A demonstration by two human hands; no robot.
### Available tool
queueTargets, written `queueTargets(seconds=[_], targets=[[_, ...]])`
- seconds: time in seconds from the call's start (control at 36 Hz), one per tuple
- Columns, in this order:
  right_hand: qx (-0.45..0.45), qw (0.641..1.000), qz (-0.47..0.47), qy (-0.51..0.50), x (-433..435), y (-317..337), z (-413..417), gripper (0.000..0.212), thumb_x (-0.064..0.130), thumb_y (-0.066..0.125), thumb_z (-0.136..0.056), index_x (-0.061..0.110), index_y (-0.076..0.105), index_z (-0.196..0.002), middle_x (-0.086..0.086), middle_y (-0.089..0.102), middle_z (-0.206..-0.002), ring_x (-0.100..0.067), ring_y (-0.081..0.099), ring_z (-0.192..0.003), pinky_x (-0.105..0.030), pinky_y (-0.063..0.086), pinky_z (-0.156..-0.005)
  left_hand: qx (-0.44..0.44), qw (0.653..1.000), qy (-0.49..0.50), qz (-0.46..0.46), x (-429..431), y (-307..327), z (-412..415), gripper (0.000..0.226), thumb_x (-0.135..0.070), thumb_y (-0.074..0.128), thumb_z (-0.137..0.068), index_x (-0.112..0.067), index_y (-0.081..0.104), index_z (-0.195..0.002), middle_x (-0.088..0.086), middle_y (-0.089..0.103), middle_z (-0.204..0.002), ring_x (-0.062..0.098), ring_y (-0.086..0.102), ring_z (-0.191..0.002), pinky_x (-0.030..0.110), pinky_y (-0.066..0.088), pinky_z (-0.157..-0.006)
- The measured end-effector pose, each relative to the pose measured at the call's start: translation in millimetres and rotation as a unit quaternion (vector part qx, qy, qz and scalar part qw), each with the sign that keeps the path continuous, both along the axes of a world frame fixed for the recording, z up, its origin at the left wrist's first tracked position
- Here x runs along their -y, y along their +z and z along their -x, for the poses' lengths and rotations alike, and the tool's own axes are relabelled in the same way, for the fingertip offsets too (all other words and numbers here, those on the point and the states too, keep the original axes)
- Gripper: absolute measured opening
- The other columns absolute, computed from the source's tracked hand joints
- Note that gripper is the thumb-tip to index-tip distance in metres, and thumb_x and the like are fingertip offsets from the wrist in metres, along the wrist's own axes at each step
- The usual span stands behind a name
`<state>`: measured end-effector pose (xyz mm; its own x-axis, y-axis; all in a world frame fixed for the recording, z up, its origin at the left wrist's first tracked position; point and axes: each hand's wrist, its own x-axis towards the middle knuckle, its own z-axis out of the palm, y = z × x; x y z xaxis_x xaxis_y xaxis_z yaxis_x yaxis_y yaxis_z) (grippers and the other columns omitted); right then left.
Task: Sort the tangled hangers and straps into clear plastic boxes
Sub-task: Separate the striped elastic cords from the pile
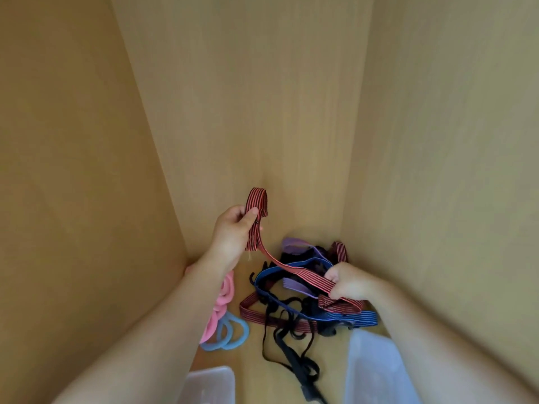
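Above the pile (287, 304), red strap (287, 268), pinched by left fingers (250, 214), gripped by right fingers (335, 276)

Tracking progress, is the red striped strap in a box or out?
Out. The left hand and right hand hold the red striped strap above the pile.

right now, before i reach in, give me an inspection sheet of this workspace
surface: wooden cabinet floor, partly covered by a tangle.
job's things: red striped strap stretched between both hands; blue strap, purple strap and black straps tangled on the floor; pink hangers and light blue hangers by the left wall; left box and right box, clear, at the near edge.
clutter: nothing seen.
grippers: left hand pinches the strap's looped end, raised; right hand grips it lower, over the tangle.
cables: nothing seen.
surroundings: wooden walls on three sides.
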<state>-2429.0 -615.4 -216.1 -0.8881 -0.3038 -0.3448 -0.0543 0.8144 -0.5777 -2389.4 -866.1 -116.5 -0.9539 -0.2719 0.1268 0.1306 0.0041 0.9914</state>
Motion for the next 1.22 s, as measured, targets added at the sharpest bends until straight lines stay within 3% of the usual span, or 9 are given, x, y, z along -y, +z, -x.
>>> queueTargets(seconds=[0.11, 0.22, 0.33, 0.5, 0.69, 0.78, 0.89, 0.97, 1.22], targets=[[0.012, 0.999, -0.04, -0.029, -10, -7, -4, 0.019, 0.004, 0.069, -0.072, 0.013, 0.066, -0.088, 0.0, 0.065, -0.082, -0.016, 0.061, -0.076, -0.022, 0.046, -0.065, 0.001, 1.0, 0.006, 0.004, 3, -2, 3, 0.02, -0.02, 0.056, -0.096, -0.014, 0.057, -0.077, 0.004, 0.064, -0.064, 0.015, 0.058, -0.049, 0.025, 0.048, -0.042], [0.028, 0.997, -0.04, -0.057, -16, -8, -7, 0.019, 0.005, 0.07, -0.081, 0.018, 0.057, -0.075, 0.003, 0.06, -0.073, -0.013, 0.061, -0.069, -0.02, 0.051, -0.056, -0.001, 1.0, -0.003, 0.002, 3, -1, 5, 0.02, -0.02, 0.056, -0.097, -0.014, 0.057, -0.078, 0.005, 0.063, -0.066, 0.012, 0.059, -0.048, 0.024, 0.048, -0.043], [-0.003, 0.996, 0.044, -0.081, -14, 16, -5, 0.02, 0.006, 0.072, -0.081, 0.016, 0.056, -0.074, 0.0, 0.058, -0.064, -0.009, 0.056, -0.053, -0.019, 0.045, -0.043, -0.009, 1.0, -0.013, 0.002, 0, 1, 5, 0.021, -0.018, 0.057, -0.096, -0.015, 0.057, -0.076, 0.005, 0.062, -0.065, 0.009, 0.06, -0.048, 0.022, 0.048, -0.042], [-0.031, 0.981, 0.185, -0.038, 3, 87, -11, 0.016, 0.016, 0.079, -0.076, 0.02, 0.064, -0.073, 0.007, 0.065, -0.061, -0.01, 0.05, -0.058, -0.023, 0.035, -0.052, -0.004, 1.0, -0.015, 0.022, 1, 6, 5, 0.022, -0.018, 0.057, -0.096, -0.015, 0.059, -0.075, 0.002, 0.067, -0.063, 0.011, 0.061, -0.051, 0.025, 0.048, -0.045], [0.002, 0.931, 0.366, 0.008, 15, 156, -22, 0.033, -0.012, 0.068, -0.078, 0.007, 0.059, -0.103, 0.0, 0.07, -0.076, -0.014, 0.06, -0.069, -0.023, 0.044, -0.064, 0.009, 0.99, 0.021, 0.139, 11, 20, -6, 0.024, -0.027, 0.058, -0.096, -0.009, 0.064, -0.082, -0.002, 0.062, -0.068, 0.008, 0.056, -0.054, 0.016, 0.044, -0.045], [0.006, 0.909, 0.414, 0.038, 20, 175, -23, 0.051, -0.022, 0.06, -0.078, 0.01, 0.051, -0.118, -0.006, 0.07, -0.083, -0.014, 0.066, -0.075, -0.024, 0.049, -0.076, 0.007, 0.99, 0.031, 0.135, 16, 31, -7, 0.026, -0.032, 0.061, -0.094, -0.009, 0.068, -0.083, -0.001, 0.064, -0.07, 0.017, 0.057, -0.063, 0.024, 0.046, -0.054], [-0.062, 0.915, 0.395, 0.042, 35, 189, -22, 0.049, -0.017, 0.063, -0.08, 0.016, 0.053, -0.113, -0.002, 0.071, -0.078, -0.011, 0.067, -0.07, -0.02, 0.048, -0.073, -0.007, 0.991, 0.06, 0.12, 19, 50, -8, 0.021, -0.032, 0.066, -0.09, -0.019, 0.068, -0.073, 0.0, 0.068, -0.074, 0.014, 0.062, -0.065, 0.021, 0.047, -0.057], [-0.087, 0.918, 0.385, 0.046, 46, 191, -20, 0.041, -0.013, 0.066, -0.08, 0.017, 0.056, -0.106, 0.003, 0.069, -0.069, -0.01, 0.067, -0.066, -0.02, 0.048, -0.07, -0.023, 0.996, 0.043, 0.074, 17, 58, -10, 0.025, -0.024, 0.066, -0.09, -0.011, 0.068, -0.069, 0.011, 0.065, -0.072, 0.021, 0.058, -0.06, 0.024, 0.044, -0.055], [-0.101, 0.926, 0.365, 0.016, 79, 168, -26, 0.026, -0.009, 0.064, -0.084, 0.013, 0.063, -0.097, -0.003, 0.072, -0.083, -0.015, 0.07, -0.074, -0.026, 0.057, -0.068, 0.006, 1.0, -0.001, -0.002, 12, 47, -20, 0.023, -0.025, 0.06, -0.095, -0.004, 0.067, -0.091, 0.007, 0.07, -0.083, 0.014, 0.064, -0.07, 0.019, 0.05, -0.053]])
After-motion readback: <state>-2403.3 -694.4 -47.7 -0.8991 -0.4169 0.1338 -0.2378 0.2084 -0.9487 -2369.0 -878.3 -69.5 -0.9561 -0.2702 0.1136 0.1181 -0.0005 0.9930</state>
